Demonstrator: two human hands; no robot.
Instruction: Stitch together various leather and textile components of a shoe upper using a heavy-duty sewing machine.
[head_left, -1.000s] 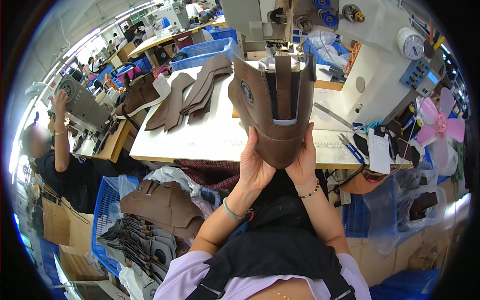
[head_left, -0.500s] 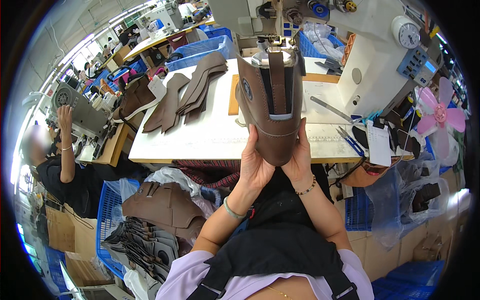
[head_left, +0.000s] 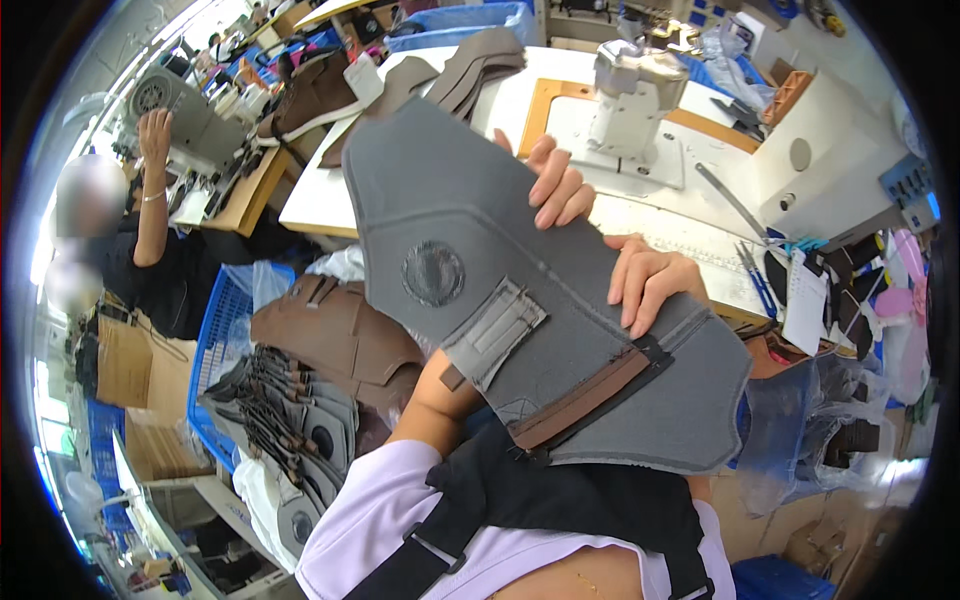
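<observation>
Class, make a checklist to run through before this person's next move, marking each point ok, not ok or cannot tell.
1. Left hand gripping the grey-lined piece: ok, fingers over its upper edge.
2. Right hand gripping it: ok, fingers over the same edge.
3. Lining in view: ok, facing the camera.
4. Outer face sound: cannot tell, turned away.
5. Blue-handled snips out of the hands: ok, lying on the table.
</observation>
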